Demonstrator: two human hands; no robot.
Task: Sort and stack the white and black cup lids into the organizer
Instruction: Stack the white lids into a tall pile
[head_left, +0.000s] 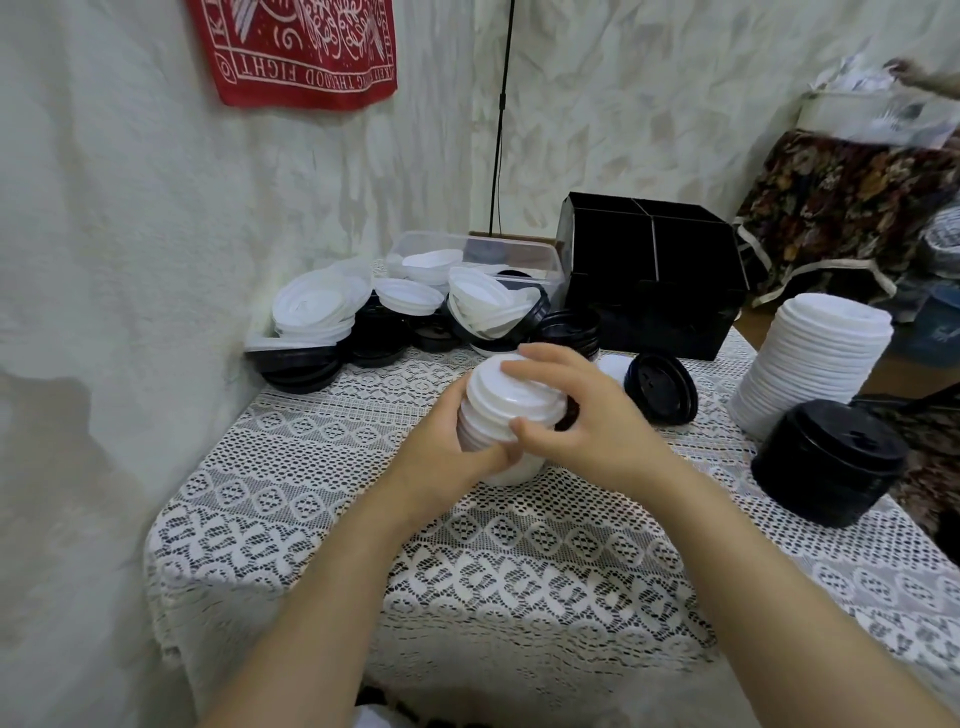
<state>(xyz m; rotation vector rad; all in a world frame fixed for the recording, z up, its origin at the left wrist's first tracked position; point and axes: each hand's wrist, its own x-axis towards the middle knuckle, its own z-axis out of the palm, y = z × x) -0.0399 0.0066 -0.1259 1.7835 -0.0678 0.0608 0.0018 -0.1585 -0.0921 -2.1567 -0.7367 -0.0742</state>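
At mid-table on the lace tablecloth (322, 499) | gripping a short stack of white lids (498, 410) with left hand (441, 452) round its side and right hand (592, 421) curled over its top | holding axis near-upright | facing black divided organizer (654, 291) ahead-right, well apart | favouring nearer right hand

One black compartmented plastic organizer (655, 296), one clear plastic tub (551, 270), two stacks of white plastic lids (511, 410) (815, 358) and one stack of black lids (826, 462) are counted.
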